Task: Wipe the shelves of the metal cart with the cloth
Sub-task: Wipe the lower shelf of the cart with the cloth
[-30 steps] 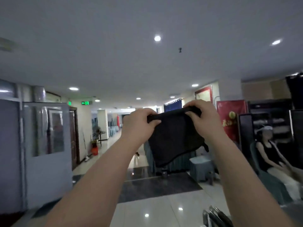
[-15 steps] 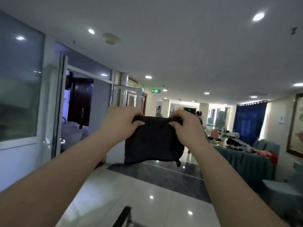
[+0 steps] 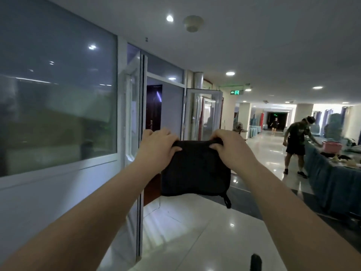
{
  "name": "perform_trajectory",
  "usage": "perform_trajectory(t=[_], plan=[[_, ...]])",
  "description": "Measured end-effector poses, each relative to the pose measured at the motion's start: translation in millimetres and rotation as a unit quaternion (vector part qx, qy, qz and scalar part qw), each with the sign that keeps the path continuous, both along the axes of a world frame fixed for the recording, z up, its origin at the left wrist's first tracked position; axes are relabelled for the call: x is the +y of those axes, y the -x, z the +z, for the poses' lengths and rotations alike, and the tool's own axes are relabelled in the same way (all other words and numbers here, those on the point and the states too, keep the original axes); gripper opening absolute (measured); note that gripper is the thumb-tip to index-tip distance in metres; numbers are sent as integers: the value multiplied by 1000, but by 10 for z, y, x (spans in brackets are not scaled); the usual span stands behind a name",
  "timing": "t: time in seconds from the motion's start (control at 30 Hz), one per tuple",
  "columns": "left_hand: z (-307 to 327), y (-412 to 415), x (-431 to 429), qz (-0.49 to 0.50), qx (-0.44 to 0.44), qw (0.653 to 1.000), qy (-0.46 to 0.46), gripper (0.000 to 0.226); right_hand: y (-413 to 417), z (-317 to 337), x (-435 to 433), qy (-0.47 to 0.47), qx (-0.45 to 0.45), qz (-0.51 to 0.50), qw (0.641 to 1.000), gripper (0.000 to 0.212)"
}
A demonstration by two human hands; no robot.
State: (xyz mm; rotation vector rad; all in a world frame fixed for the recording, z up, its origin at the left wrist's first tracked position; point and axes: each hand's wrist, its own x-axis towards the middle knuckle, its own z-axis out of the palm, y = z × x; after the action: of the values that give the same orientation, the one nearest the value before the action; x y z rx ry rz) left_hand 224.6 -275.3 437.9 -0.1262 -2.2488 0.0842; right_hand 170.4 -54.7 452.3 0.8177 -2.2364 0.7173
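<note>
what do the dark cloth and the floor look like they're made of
The cloth looks like soft matte black fabric, possibly microfibre: it reflects no light, and it sags and bunches where the left hand and right hand pinch its top edge. The floor looks like glossy pale tile or polished stone: it mirrors the ceiling lights, and thin joint lines show.

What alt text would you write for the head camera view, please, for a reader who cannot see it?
Two bare arms reach forward, the left hand and right hand gripping the top edge of a dark cloth that hangs between them in a corridor. A glass partition runs along the left; at the right, a person bends over a draped table.
</note>
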Motion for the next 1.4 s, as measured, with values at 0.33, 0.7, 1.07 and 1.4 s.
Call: perform_trajectory(t=[0.33,0.7,1.07,1.4], plan=[[-308,1790,-1239,-6,-25,999,39,28,1674,-341,-1206,-38,1,-25,999,7],[-566,4255,-1710,-6,-65,990,123,30,4137,-548,-1731,-132,-32,-64,989,6],[-1251,7277,-1415,-125,-44,980,146,27,6538,-1450,-1377,-165,-43,-189,967,12],[-1530,9505,838,-367,-57,926,72,16,7815,-1700,462,-71,-76,-443,891,9]])
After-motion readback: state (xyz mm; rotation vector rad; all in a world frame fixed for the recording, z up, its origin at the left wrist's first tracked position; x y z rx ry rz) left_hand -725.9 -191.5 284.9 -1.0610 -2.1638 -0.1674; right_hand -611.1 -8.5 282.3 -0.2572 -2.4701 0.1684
